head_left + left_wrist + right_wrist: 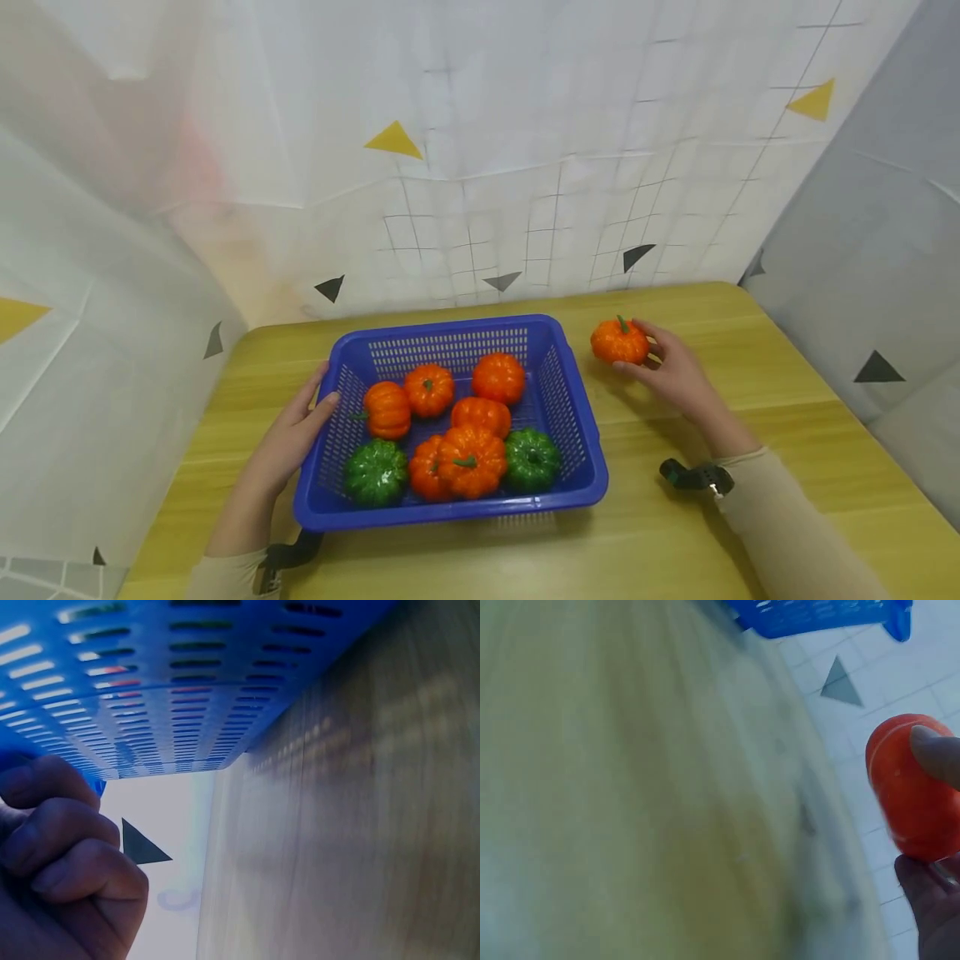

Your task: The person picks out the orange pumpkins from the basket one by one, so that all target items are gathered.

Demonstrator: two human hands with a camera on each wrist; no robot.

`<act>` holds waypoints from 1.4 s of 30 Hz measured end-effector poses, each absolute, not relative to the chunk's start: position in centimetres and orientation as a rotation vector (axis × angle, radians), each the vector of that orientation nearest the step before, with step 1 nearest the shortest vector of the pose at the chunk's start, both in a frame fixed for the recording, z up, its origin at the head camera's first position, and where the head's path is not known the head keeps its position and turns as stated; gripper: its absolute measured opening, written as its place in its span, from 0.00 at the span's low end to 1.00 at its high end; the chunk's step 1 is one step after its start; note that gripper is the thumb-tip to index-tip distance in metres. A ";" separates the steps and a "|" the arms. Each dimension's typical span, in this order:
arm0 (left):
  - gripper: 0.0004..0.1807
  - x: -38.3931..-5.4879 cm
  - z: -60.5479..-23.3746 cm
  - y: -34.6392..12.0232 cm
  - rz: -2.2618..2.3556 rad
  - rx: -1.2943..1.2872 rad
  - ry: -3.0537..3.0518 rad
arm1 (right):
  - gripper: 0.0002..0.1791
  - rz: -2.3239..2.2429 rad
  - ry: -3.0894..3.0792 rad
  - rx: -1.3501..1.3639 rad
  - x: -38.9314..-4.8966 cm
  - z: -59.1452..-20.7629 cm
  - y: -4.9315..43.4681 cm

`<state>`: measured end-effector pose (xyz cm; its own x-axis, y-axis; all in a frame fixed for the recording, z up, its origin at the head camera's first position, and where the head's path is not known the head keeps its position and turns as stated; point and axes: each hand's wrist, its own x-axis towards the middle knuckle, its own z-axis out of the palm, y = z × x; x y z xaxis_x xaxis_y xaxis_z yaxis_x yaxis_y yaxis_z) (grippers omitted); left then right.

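A small orange pumpkin (618,343) with a green stem is in my right hand (678,375), to the right of the basket. Thumb and fingers pinch it from opposite sides; the right wrist view shows the pumpkin (911,806) against the white wall past the table edge. At the left side of a blue plastic basket (450,512), my left hand (288,437) grips the rim, thumb over the top. Curled fingers (90,877) show beside the slotted wall in the left wrist view. Inside lie several orange pumpkins (472,461) and two green pumpkins (375,472), one in each front corner.
Both stand on a wood-grain table (645,533) with rounded corners. White sheeting (495,100) with grid lines and triangles rises behind the table, and grey sheeting (885,283) borders the right side. Each wrist wears a black strapped device (697,477).
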<state>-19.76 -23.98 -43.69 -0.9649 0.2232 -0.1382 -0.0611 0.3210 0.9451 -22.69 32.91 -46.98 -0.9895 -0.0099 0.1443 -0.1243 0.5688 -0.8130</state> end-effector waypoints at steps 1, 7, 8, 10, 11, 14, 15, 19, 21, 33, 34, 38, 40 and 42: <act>0.37 -19.8 -43.7 -24.0 1.696 0.145 2.344 | 0.50 1.423 -2.661 0.109 -22.8 -47.4 33.0; 0.37 -19.8 -43.6 -24.0 1.686 0.150 2.363 | 0.51 1.458 -2.647 0.095 -23.2 -49.7 33.6; 0.37 -19.8 -43.6 -24.0 1.684 0.151 2.366 | 0.51 1.456 -2.646 0.092 -23.3 -49.9 33.6; 0.37 -19.8 -43.6 -24.0 1.685 0.154 2.367 | 0.51 1.464 -2.640 0.089 -23.3 -50.2 33.7; 0.37 -19.8 -43.7 -24.0 1.685 0.157 2.368 | 0.51 1.466 -2.639 0.089 -23.3 -50.3 33.7; 0.36 -19.9 -43.7 -24.0 1.693 0.160 2.356 | 0.51 1.485 -2.618 0.090 -23.3 -50.5 33.7; 0.36 -19.9 -43.7 -24.0 1.696 0.161 2.355 | 0.50 1.487 -2.612 0.106 -23.3 -50.5 33.6; 0.36 -19.9 -43.7 -24.0 1.687 0.159 2.361 | 0.50 1.481 -2.594 0.162 -23.3 -50.5 33.5; 0.36 -19.8 -43.6 -24.0 1.681 0.154 2.361 | 0.50 1.440 -2.610 0.169 -23.3 -50.6 33.5; 0.36 -19.9 -43.7 -23.8 1.731 0.172 2.342 | 0.58 1.436 -2.647 0.130 -23.3 -50.0 33.8; 0.36 -20.0 -43.8 -23.8 1.734 0.168 2.340 | 0.58 1.474 -2.636 0.131 -23.2 -49.6 33.7; 0.36 -20.2 -43.9 -23.7 1.744 0.174 2.337 | 0.59 1.597 -2.592 0.101 -23.1 -49.3 33.9; 0.36 -20.0 -43.8 -23.8 1.733 0.165 2.333 | 0.59 1.653 -2.567 0.086 -23.0 -49.9 34.1; 0.37 -19.6 -43.6 -24.1 1.694 0.146 2.358 | 0.58 1.710 -2.548 0.080 -22.8 -50.7 34.1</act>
